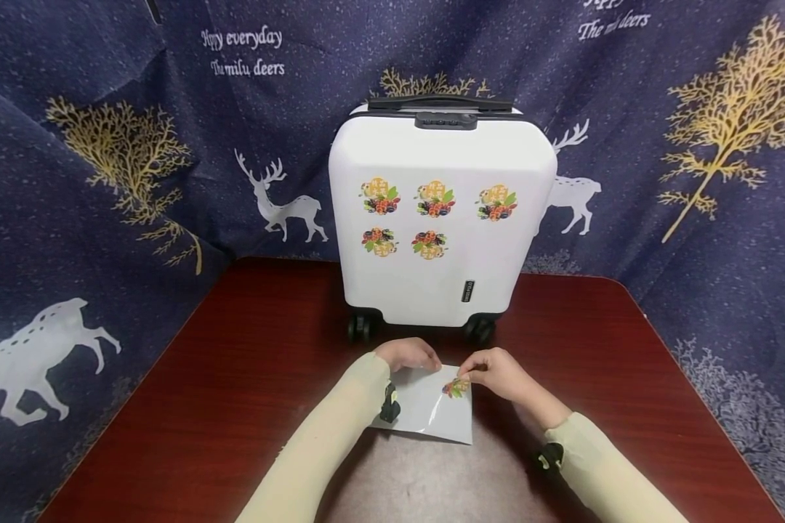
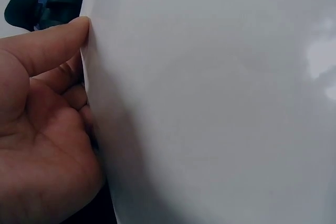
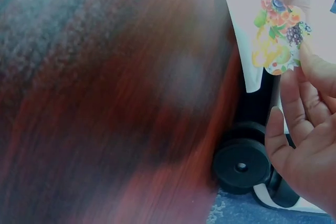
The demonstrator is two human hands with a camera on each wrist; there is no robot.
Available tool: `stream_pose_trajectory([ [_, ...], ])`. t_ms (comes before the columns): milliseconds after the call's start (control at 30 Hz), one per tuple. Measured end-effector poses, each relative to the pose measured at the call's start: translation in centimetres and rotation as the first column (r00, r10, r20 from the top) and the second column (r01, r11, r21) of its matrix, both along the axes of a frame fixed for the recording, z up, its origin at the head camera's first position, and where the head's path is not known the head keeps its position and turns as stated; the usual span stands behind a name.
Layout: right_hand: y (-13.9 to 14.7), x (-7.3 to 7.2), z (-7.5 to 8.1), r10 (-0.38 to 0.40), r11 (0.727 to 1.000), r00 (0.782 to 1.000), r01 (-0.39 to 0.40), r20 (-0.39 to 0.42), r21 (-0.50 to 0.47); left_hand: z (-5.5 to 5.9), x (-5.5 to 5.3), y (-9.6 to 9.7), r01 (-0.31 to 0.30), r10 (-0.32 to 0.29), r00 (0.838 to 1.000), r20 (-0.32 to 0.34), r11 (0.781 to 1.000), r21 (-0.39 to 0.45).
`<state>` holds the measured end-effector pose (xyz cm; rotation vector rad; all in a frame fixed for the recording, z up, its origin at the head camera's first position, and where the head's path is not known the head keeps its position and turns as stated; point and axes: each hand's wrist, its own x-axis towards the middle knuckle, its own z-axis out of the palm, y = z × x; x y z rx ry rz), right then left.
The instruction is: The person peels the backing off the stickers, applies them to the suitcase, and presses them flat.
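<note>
My left hand (image 1: 411, 354) pinches the far edge of a glossy white sheet (image 1: 419, 403), which fills most of the left wrist view. Between thumb and fingertip, my right hand (image 1: 502, 375) holds a colourful fruit sticker (image 3: 281, 38) by its edge. In the head view this sticker lies over the sheet's far right corner; whether part of it still clings there I cannot tell. Behind both hands stands a white suitcase (image 1: 432, 287), upright on black wheels. Its front bears three fruit stickers (image 1: 435, 200) in an upper row and two fruit stickers (image 1: 429, 245), turned upside down, below.
A dark red wooden table (image 1: 235, 378) carries everything. The suitcase's caster wheel (image 3: 241, 163) appears close below my right hand in the right wrist view. A blue cloth (image 1: 196, 123) with white deer and golden trees hangs behind and at the sides.
</note>
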<state>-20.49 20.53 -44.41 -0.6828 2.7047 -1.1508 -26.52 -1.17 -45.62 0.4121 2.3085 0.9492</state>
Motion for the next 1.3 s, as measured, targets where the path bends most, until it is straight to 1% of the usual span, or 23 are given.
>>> stream_pose_trajectory([
  [167,0.3,0.2,0.3,0.000,1.000,1.000,0.000,0.010,-0.012,-0.1,0.0,-0.1,0.000,0.000,1.000,0.005,1.000,0.016],
  [333,0.6,0.3,0.5,0.008,1.000,1.000,-0.008,0.003,-0.026,-0.1,0.0,-0.1,-0.002,0.002,1.000,0.011,1.000,0.016],
  [567,1.0,0.5,0.4,0.007,0.999,1.000,-0.006,0.012,-0.049,-0.1,0.0,-0.1,0.014,-0.015,1.000,0.013,1.000,0.020],
  [700,1.2,0.4,0.4,-0.001,0.998,1.000,0.003,0.025,-0.061,-0.1,0.0,-0.2,0.012,-0.012,1.000,0.010,1.000,0.022],
  [1067,1.6,0.4,0.6,-0.001,0.998,1.000,0.002,0.016,-0.062,-0.2,-0.1,-0.2,0.020,-0.020,1.000,-0.006,1.000,0.021],
  [1233,1.7,0.5,0.6,0.005,0.996,1.000,-0.004,0.015,-0.092,-0.2,0.0,-0.2,0.010,-0.010,1.000,-0.002,1.000,0.026],
  [1300,1.8,0.6,0.7,-0.004,0.994,1.000,0.007,0.024,-0.111,-0.2,0.0,-0.2,0.001,-0.001,1.000,0.004,1.000,0.024],
])
